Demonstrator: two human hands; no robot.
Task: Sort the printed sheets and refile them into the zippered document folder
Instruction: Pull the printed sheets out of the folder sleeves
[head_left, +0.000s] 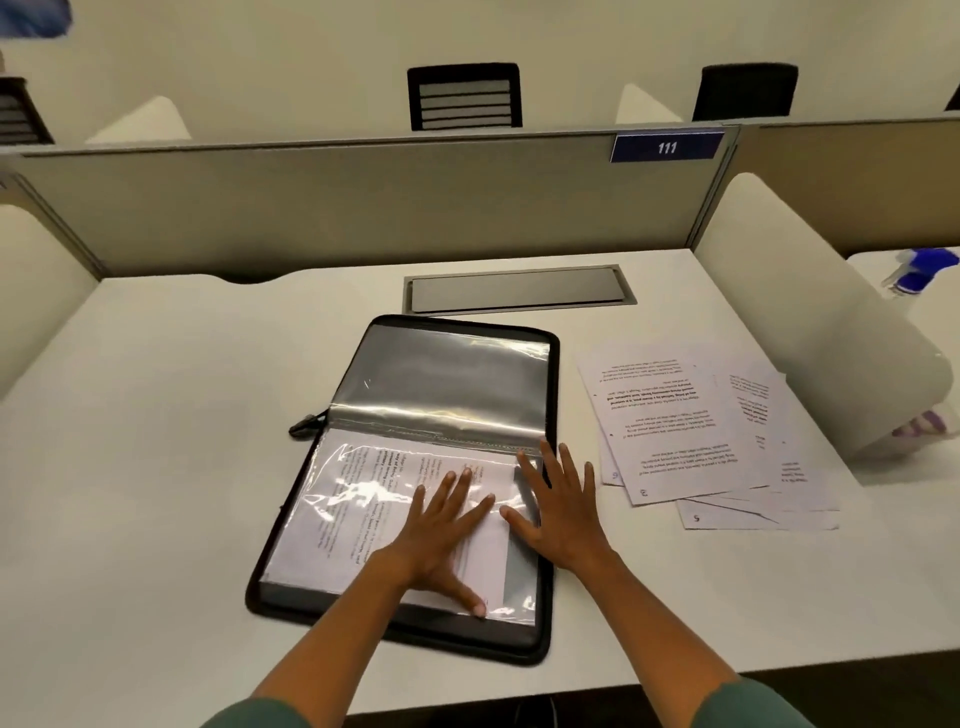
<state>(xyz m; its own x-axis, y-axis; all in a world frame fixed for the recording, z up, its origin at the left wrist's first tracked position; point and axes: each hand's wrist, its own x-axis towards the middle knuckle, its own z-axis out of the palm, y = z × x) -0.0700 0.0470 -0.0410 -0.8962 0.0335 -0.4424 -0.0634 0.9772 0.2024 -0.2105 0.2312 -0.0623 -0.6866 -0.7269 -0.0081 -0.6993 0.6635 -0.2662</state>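
A black zippered document folder (554, 395) lies open on the white desk (156, 441), its clear plastic sleeves showing. The near sleeve holds a printed sheet (358, 499). My left hand (447, 530) lies flat on that sleeve, fingers spread and straight. My right hand (558, 504) presses flat on the sleeve's right edge, fingers also straight. To the right of the folder, a loose fan of several printed sheets (691, 431) lies on the desk, text upside down to me, page numbers showing at their near corners.
A grey cable hatch (519, 288) is set into the desk behind the folder. Beige partition walls (363, 208) close the back and sides. A curved white divider (810, 322) stands at right, with a blue-capped bottle (919, 273) beyond it. The folder's zipper pull (306, 423) sticks out left.
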